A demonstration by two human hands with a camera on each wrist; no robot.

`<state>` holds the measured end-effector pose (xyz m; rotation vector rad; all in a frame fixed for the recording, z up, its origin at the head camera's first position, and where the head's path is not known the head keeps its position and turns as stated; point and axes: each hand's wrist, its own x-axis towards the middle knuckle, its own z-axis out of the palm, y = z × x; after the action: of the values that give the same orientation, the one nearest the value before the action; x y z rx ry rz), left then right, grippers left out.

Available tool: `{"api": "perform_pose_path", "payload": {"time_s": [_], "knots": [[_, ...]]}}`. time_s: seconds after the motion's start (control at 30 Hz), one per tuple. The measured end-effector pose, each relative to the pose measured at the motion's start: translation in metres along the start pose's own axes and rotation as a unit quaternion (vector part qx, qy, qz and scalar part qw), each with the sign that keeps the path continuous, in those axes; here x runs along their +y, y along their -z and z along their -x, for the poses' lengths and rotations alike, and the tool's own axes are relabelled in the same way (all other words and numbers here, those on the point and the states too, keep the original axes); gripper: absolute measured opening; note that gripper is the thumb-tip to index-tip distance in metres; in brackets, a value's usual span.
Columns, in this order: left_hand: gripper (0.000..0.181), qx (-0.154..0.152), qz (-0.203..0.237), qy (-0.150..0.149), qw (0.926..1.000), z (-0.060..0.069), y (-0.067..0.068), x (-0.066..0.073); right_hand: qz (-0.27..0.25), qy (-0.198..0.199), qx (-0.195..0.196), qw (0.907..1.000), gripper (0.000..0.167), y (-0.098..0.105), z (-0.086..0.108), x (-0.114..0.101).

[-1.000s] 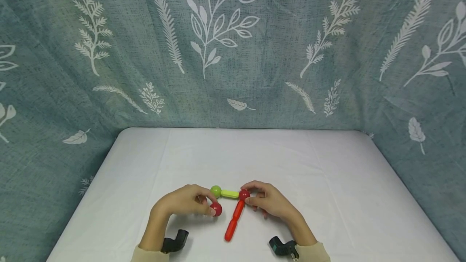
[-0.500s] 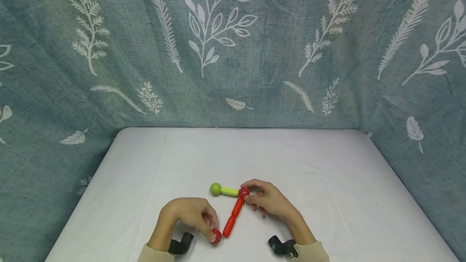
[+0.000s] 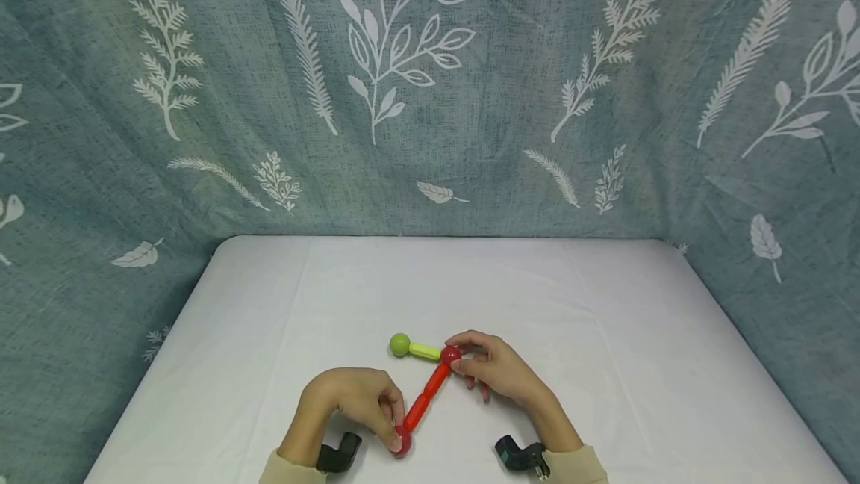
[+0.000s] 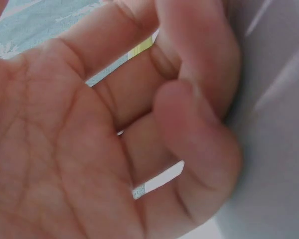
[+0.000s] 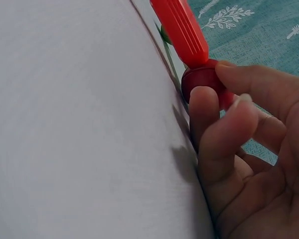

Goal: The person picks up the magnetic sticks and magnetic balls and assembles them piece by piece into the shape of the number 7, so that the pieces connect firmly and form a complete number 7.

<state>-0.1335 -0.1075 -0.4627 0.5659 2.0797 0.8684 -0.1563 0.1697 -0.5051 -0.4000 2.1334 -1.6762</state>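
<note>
In the head view my left hand pinches a red ball low on the table, at the near end of a red rod. The ball and rod end touch there. At the rod's far end is a second red ball, which my right hand pinches between thumb and fingers. From that ball a short yellow-green rod runs left to a green ball. The right wrist view shows the red rod meeting the dark red ball in my fingertips. Curled fingers hide the ball in the left wrist view.
A white-covered table lies under everything, its far edge against a green leaf-patterned curtain. Black wrist devices sit by both wrists, close to the tabletop.
My left hand has brought its red ball toward me and against the red rod's near end. That rod end has swung slightly left. My right hand has stayed on its ball.
</note>
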Motion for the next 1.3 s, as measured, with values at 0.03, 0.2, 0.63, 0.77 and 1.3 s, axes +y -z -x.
{"api": "perform_pose_path", "payload": {"time_s": [0.03, 0.2, 0.63, 0.77, 1.3], "knots": [[0.018, 0.001, 0.0, -0.001, 1.0, 0.0, 0.0, 0.0, 0.001, 0.0, 0.001, 1.0, 0.036, 0.0, 0.0, 0.0], [0.019, 0.004, -0.002, -0.002, 1.0, 0.0, 0.0, 0.0, 0.007, 0.0, 0.0, 1.0, 0.036, 0.0, 0.0, 0.0], [0.02, 0.074, 0.017, -0.033, 0.9965, 0.01, 0.018, -0.012, 0.018, 0.002, -0.001, 0.9998, 0.036, 0.001, -0.002, 0.002], [0.025, 0.13, 0.026, -0.043, 0.9903, 0.01, 0.025, -0.018, 0.02, -0.001, -0.001, 0.9998, 0.035, 0.001, -0.003, 0.003], [0.032, 0.318, 0.011, -0.041, 0.947, -0.007, 0.023, -0.023, 0.019, -0.002, -0.001, 0.9998, 0.035, 0.001, -0.002, 0.004]]}}
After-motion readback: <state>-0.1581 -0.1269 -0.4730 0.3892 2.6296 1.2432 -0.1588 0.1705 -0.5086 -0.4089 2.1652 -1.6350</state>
